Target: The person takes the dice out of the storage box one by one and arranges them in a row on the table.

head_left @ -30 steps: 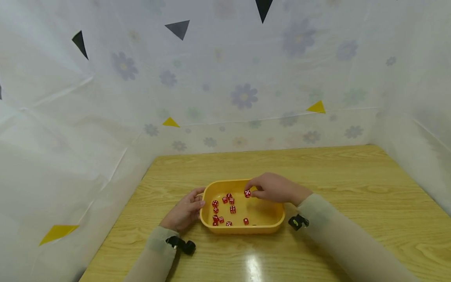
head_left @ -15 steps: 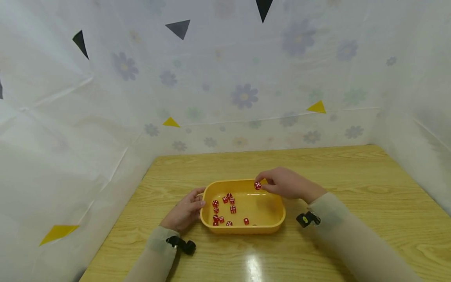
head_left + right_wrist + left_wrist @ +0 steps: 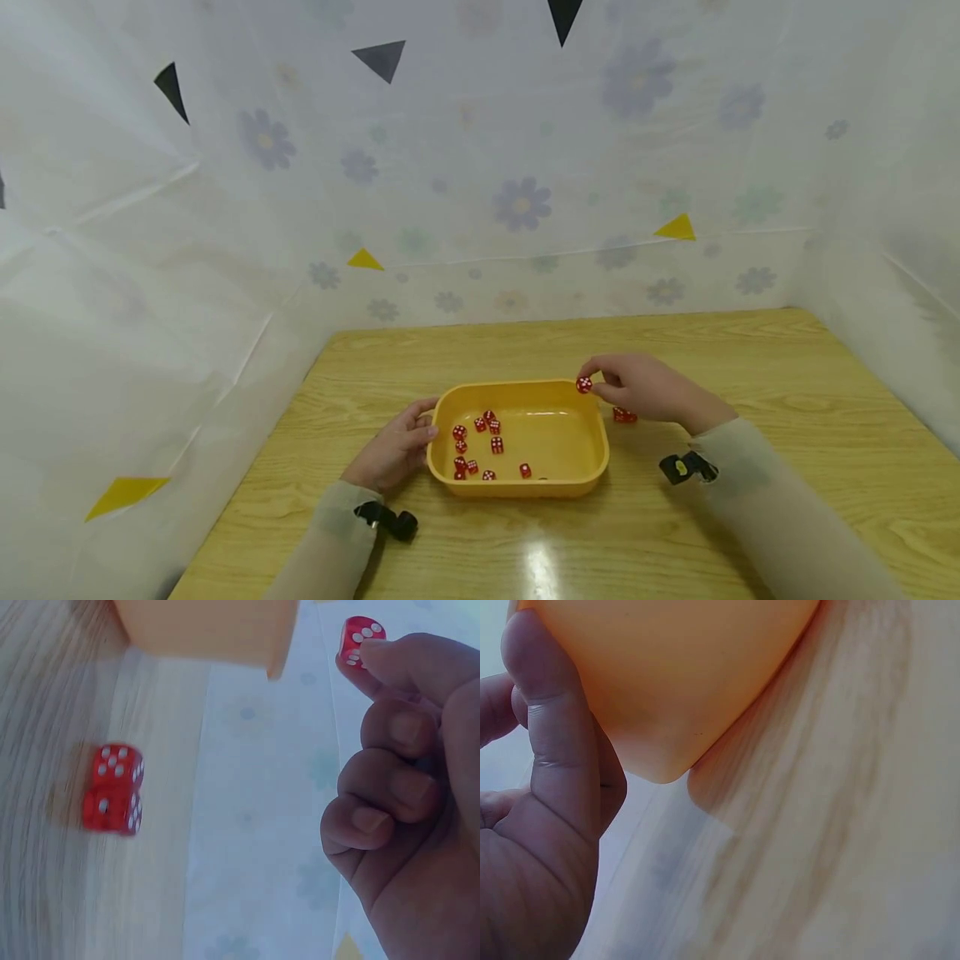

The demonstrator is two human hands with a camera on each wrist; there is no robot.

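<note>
The right hand (image 3: 648,389) is pinching a red die (image 3: 583,384) just over the tray's (image 3: 592,479) upper right corner, with two stacked dice (image 3: 623,414) lying on the table just right, while the left hand (image 3: 393,450) is gripping the tray's left wall

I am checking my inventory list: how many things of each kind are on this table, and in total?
Yellow tray: 1
Red dice: 14 (11 in it, 1 pinched by right hand, 2 stacked beside it)
Total: 15
</note>
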